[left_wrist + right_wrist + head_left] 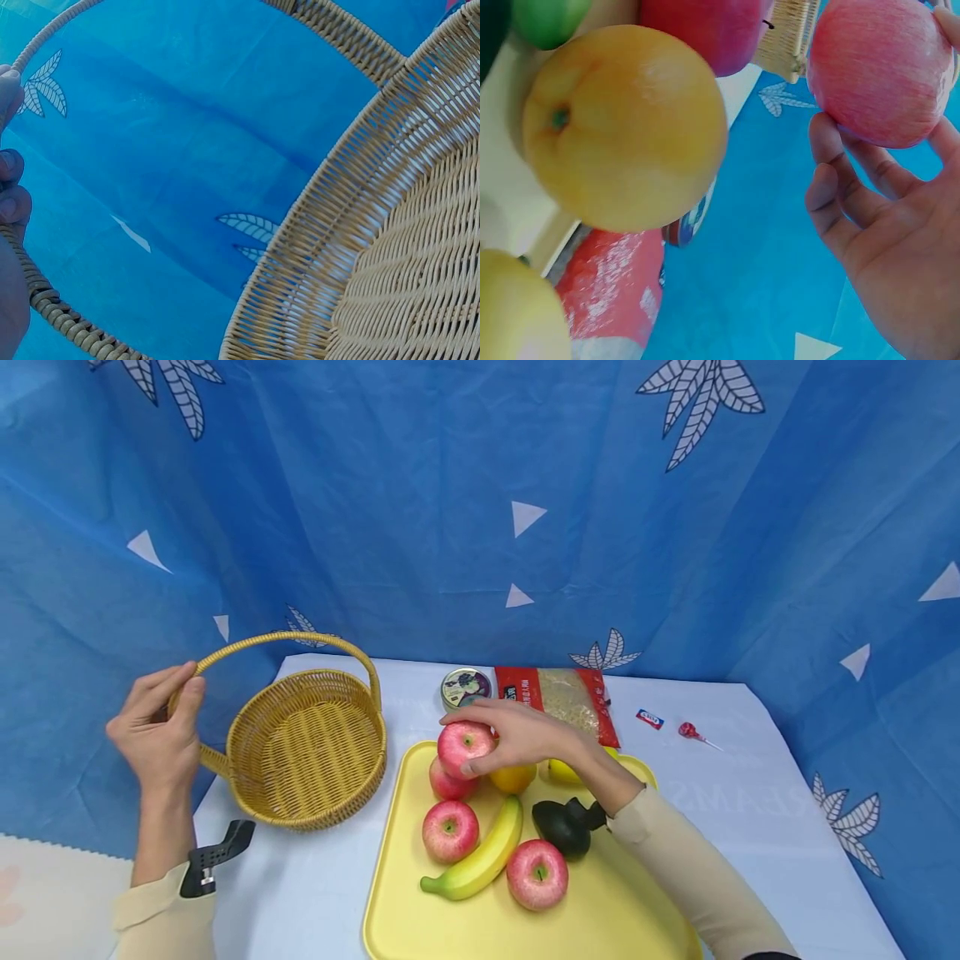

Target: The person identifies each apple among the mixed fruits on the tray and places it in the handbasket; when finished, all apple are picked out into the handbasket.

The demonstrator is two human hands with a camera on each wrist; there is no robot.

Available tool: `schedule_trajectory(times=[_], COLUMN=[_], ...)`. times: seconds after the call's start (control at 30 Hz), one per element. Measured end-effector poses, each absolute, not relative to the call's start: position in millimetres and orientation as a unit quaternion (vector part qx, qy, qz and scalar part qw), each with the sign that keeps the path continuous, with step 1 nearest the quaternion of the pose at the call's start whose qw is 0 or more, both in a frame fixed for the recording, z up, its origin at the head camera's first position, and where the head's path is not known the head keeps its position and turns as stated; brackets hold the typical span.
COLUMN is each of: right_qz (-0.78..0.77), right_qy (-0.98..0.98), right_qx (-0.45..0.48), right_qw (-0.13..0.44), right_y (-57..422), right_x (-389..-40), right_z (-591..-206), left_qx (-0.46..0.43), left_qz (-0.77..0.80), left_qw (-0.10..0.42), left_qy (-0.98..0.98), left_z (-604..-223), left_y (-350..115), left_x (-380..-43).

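Observation:
My left hand grips the arched handle of a round wicker basket at the left; nothing lies in the basket. In the left wrist view, the fingers wrap the handle beside the woven wall. My right hand holds a pink-red apple over the far left corner of the yellow tray. The right wrist view shows this apple between thumb and fingers. Just below it on the tray is another apple, with an orange beside it, partly hidden by the hand.
Also on the tray are a banana, two more apples, a dark green fruit and a yellow fruit. Behind stand a round tin and a red food bag. A small wrapped sweet and lollipop lie right.

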State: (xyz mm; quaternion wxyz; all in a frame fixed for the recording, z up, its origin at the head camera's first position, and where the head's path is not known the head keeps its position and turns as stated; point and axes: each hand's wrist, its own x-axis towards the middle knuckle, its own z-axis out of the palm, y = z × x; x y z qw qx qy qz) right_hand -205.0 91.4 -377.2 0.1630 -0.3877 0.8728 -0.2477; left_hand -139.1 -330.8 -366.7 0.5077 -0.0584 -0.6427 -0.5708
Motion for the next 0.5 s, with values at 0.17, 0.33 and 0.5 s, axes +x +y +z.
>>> schedule_trajectory(times=[0.17,0.33,0.5], right_qz=[-0.25,-0.249,-0.249], right_qy=[0.865,0.858,0.849], right_qx=[-0.405,-0.424,-0.442], right_qw=[0.158,0.151,0.145], right_y=[82,73,60], right_x=[-207,-211,-212], right_z=[-373,-371,-372], left_qx=[-0.052,-0.051,-0.058], left_qz=[-0.567,-0.569,-0.567], left_qw=[0.506,0.507,0.511], left_qy=[-0.648,-0.645,-0.643], left_z=[-367,-366,-366], left_y=[-330,-329,-329], left_x=[-139,-140,-140])
